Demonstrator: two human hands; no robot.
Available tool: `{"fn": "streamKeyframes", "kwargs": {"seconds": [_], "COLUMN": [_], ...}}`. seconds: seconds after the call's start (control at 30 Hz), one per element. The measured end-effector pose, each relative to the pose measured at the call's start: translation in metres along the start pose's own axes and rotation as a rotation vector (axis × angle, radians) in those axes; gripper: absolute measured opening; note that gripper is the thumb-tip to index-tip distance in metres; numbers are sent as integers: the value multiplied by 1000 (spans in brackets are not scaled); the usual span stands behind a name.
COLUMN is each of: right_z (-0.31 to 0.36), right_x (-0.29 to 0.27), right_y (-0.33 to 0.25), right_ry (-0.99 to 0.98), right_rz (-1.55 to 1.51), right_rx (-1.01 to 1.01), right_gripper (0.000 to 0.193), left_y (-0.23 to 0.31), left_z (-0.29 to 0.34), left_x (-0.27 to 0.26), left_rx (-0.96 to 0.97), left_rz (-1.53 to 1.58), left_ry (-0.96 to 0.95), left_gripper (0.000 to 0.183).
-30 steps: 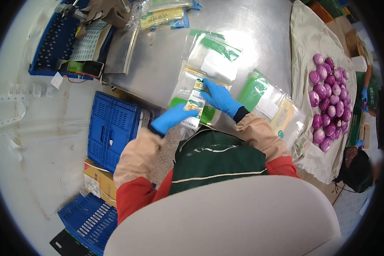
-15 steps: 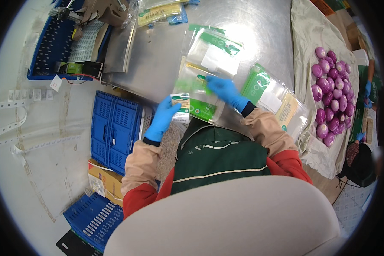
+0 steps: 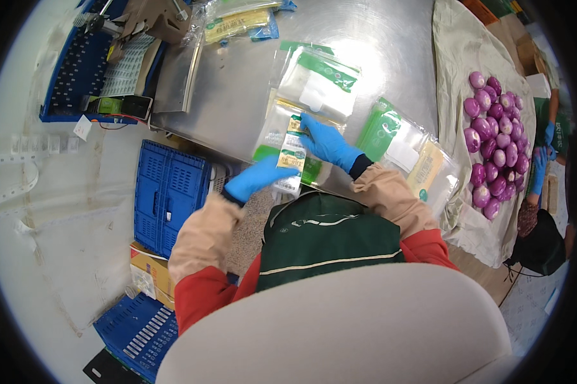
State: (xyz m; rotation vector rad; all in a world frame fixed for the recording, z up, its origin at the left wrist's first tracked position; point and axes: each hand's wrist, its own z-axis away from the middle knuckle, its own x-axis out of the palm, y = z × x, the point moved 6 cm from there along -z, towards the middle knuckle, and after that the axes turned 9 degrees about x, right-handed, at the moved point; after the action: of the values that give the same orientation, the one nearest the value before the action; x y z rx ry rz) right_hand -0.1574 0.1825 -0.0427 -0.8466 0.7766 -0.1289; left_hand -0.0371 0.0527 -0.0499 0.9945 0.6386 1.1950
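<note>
My gloved left hand [image 3: 258, 176] is closed on a white, green and yellow label [image 3: 291, 160] at the near edge of the steel table. Above it, a matching label [image 3: 294, 124] lies in line with the first; I cannot tell whether the two are joined. My gloved right hand [image 3: 330, 142] has its fingertips drawn together at the right edge of that upper label. Underneath both lies a clear plastic bag [image 3: 270, 131] with green print, partly hidden by the hands. More flat clear-and-green bags [image 3: 327, 67] lie just beyond it.
To the right is a pile of green-topped bags [image 3: 381, 128], with a labelled bag [image 3: 424, 169] overlapping it. Peeled purple onions [image 3: 496, 137] sit on a pale cloth [image 3: 452, 70]. Filled yellow packets [image 3: 237, 24] lie at the back. A blue crate [image 3: 167, 192] stands left; a co-worker's gloved hands [image 3: 541, 163] show far right.
My left hand has moved right and turned, bringing its label over the bag beneath the upper label. My right hand has shifted slightly left. The co-worker's hands have come together.
</note>
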Motion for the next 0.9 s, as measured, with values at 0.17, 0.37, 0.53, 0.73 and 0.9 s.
{"fn": "streamKeyframes", "kwargs": {"seconds": [0.17, 0.37, 0.53, 0.73, 0.9], "right_z": [21, 7, 0, 5, -8], "right_x": [16, 20, -46, -70, 3], "right_y": [5, 28, 37, -9, 22], "right_ry": [70, 164, 292, 564, 194], "right_rz": [206, 48, -479, -470, 51], "right_rx": [-374, -437, 279, -241, 14], "right_gripper": [43, 26, 26, 28, 34], "left_y": [0, -18, 16, -2, -17], "left_z": [79, 80, 31, -77, -71], "left_x": [-21, -48, -17, -30, -20], "left_rx": [-16, 208, 270, 191, 11], "left_rz": [234, 355, 417, 33, -158], "left_ry": [160, 436, 383, 646, 282], "left_gripper": [38, 36, 31, 25, 41]}}
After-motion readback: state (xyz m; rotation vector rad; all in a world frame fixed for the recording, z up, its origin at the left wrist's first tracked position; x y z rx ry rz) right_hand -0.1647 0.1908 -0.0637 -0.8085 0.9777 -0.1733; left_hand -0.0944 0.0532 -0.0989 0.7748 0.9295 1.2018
